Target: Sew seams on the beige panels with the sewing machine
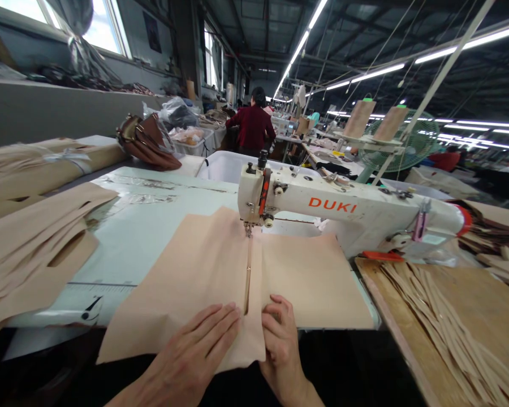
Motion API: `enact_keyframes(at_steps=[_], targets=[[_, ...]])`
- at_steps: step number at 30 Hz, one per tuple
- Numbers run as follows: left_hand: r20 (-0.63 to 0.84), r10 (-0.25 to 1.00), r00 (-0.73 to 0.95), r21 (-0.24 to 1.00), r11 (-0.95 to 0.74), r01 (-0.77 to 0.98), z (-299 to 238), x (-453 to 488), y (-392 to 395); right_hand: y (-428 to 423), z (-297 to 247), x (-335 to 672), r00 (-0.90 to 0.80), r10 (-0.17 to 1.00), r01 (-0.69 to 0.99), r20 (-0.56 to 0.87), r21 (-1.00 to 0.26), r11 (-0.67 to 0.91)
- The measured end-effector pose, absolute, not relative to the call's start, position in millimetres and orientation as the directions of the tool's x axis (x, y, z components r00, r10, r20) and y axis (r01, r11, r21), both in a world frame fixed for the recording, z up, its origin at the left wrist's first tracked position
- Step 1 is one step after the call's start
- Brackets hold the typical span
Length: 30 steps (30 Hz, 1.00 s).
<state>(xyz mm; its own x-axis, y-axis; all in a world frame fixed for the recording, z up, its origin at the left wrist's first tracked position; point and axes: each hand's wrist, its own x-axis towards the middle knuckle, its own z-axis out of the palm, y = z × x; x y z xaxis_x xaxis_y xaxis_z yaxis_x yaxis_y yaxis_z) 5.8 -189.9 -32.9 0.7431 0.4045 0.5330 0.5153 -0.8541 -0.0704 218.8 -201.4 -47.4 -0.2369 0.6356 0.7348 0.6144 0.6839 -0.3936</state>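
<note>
A beige fabric panel with a long narrow slot lies on the sewing machine's bed. The slot's far end sits at the presser foot of the white sewing machine. My left hand rests flat on the panel, left of the slot's near end, fingers stretched out. On the other side, my right hand has its fingers curled at the panel's near right edge, pinching it. Another stretch of beige fabric spreads right of the slot; whether it is the same piece, I cannot tell.
Stacked beige pieces lie at the left. Beige strips hang over a wooden board at the right. Behind the table are a brown bag and a white bin. Thread cones stand above the machine. A person sits farther back.
</note>
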Motion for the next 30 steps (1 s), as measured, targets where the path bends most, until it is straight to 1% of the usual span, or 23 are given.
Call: enact_keyframes(at_steps=[6,12,19,23,27,30], targets=[[0.524,0.397,0.754,-0.078,-0.859,0.507,-36.0,4.8,-188.2,-201.2,-51.7,219.2,-0.247,0.624,0.623,0.741,-0.372,0.688],[0.558,0.377,0.739,-0.078,-0.863,0.499,-31.7,5.0,-187.7,-201.5,-49.2,219.2,-0.241,0.634,0.638,0.735,-0.372,0.675],[0.545,0.381,0.746,-0.082,-0.862,0.5,-31.7,7.1,-186.6,-199.1,-54.0,218.4,-0.251,0.624,0.633,0.74,-0.363,0.684],[0.52,0.401,0.755,-0.081,-0.856,0.51,-20.5,8.3,-187.0,-202.9,-44.3,218.2,-0.238,0.623,0.634,0.745,-0.367,0.681],[0.408,0.462,0.788,-0.038,-0.853,0.52,3.3,6.9,-191.4,-206.9,-15.1,233.5,-0.321,0.684,0.625,0.655,-0.396,0.672],[0.36,0.496,0.79,0.008,-0.849,0.529,13.9,4.9,-192.0,-195.8,5.1,242.3,-0.283,0.766,0.701,0.577,-0.42,0.576]])
